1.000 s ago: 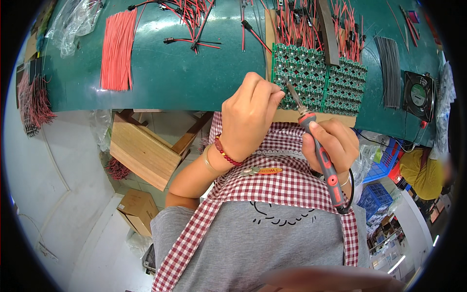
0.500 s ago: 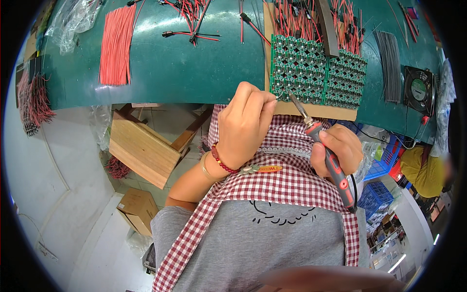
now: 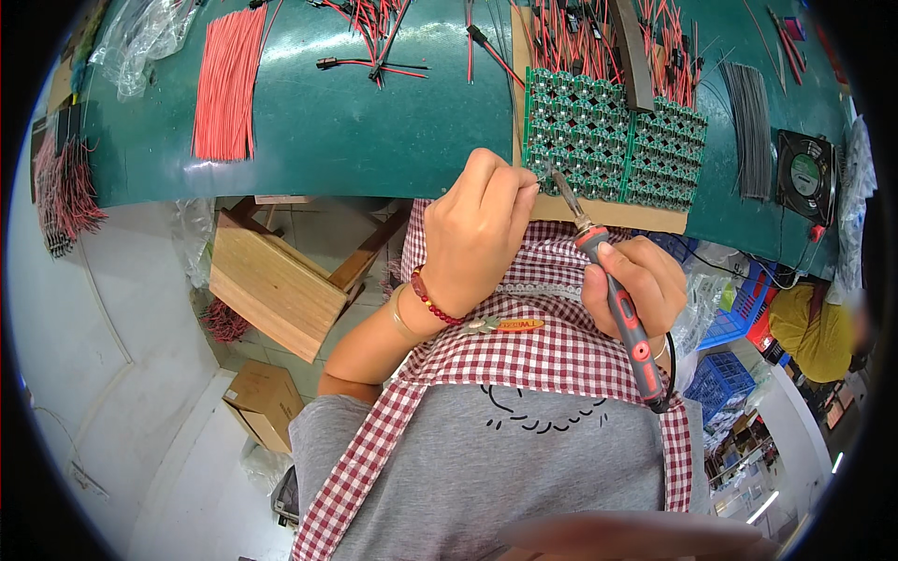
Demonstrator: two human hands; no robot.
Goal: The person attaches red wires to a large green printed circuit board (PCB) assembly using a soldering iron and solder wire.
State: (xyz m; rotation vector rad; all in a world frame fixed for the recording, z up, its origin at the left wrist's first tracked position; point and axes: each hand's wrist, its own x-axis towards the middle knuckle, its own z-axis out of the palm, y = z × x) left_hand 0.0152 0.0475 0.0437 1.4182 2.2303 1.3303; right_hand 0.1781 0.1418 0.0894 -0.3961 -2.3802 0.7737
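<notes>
My right hand (image 3: 638, 285) grips a soldering iron (image 3: 619, 304) with a dark grey and red handle. Its metal tip points up and left and meets the near left part of the green circuit boards (image 3: 580, 131). My left hand (image 3: 482, 220) is closed in a pinch at the boards' near left corner, beside the tip. A thin wire seems to be between its fingertips, mostly hidden by them. The boards form a joined panel of many small units on a brown board (image 3: 608, 213). Red and black wires with connectors (image 3: 571, 42) stretch away from their far side.
A dark bar (image 3: 631, 56) lies across the wires and boards. On the green table (image 3: 402, 131) are a red wire bundle (image 3: 227, 84), a grey wire bundle (image 3: 746, 126), loose connector leads (image 3: 374, 67) and a black fan (image 3: 806, 176). A wooden stool (image 3: 276, 285) stands below left.
The soldering iron and my right hand have shifted slightly left and up, its tip now further onto the boards. My left hand has moved slightly up and right, still pinching.
</notes>
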